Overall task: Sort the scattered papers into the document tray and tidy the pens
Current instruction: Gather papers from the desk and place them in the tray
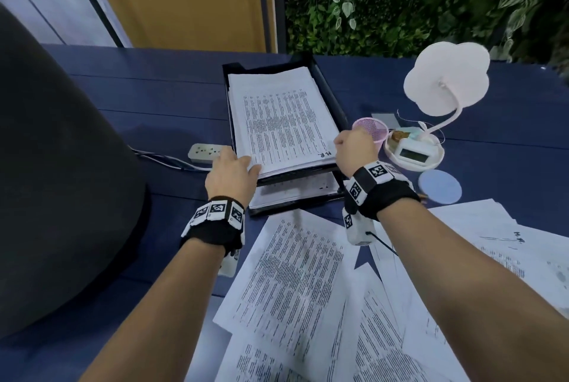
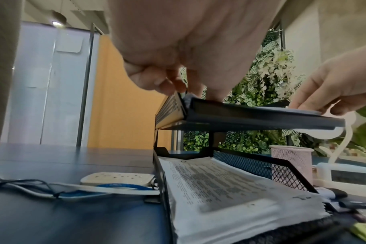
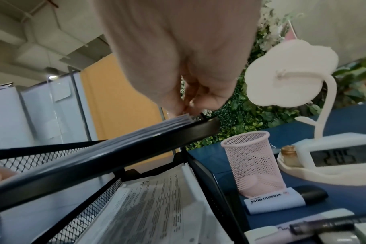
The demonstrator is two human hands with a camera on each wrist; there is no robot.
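Note:
A black mesh two-tier document tray stands mid-desk, its top tier holding a stack of printed papers. My left hand grips the stack's near-left corner, thumb on top. My right hand pinches the near-right corner with curled fingers. The lower tier holds more papers. Several loose sheets lie scattered on the desk under my forearms. An empty pink mesh pen cup stands right of the tray, with a highlighter and a pen lying near it.
A white power strip with cables lies left of the tray. A white flower-shaped lamp with a clock base and a blue coaster are on the right. A large dark rounded object fills the left side.

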